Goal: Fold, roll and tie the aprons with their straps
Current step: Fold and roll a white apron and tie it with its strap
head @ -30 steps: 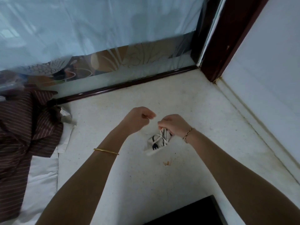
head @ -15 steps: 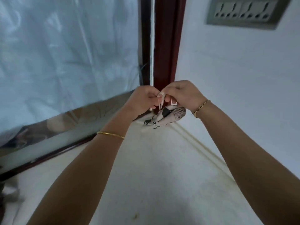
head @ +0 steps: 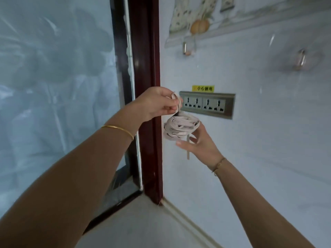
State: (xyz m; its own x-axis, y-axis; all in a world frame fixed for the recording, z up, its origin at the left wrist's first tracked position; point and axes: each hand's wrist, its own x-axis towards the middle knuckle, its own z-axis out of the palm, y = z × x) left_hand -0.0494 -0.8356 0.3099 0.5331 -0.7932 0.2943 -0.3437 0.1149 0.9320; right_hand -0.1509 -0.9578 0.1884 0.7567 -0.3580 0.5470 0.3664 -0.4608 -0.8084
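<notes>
A rolled, tied apron bundle (head: 180,127), pale with dark print, hangs in the air in front of the wall. My left hand (head: 157,102) pinches a loop of its strap (head: 176,100) above the roll. My right hand (head: 198,142) sits under and behind the bundle with relaxed fingers, cupping it from below. A loose strap end (head: 187,149) dangles down across my right palm.
A socket strip (head: 207,105) with a yellow label is on the white wall just behind the bundle. Two wall hooks (head: 186,48) (head: 300,59) hang higher up. A dark red frame post (head: 148,104) and a plastic-covered glass pane (head: 59,86) stand left. The counter (head: 143,228) lies below.
Both hands have lifted the bundle from the counter up to socket height. My right hand let go of the strap and moved beneath the roll; the view has tilted upward.
</notes>
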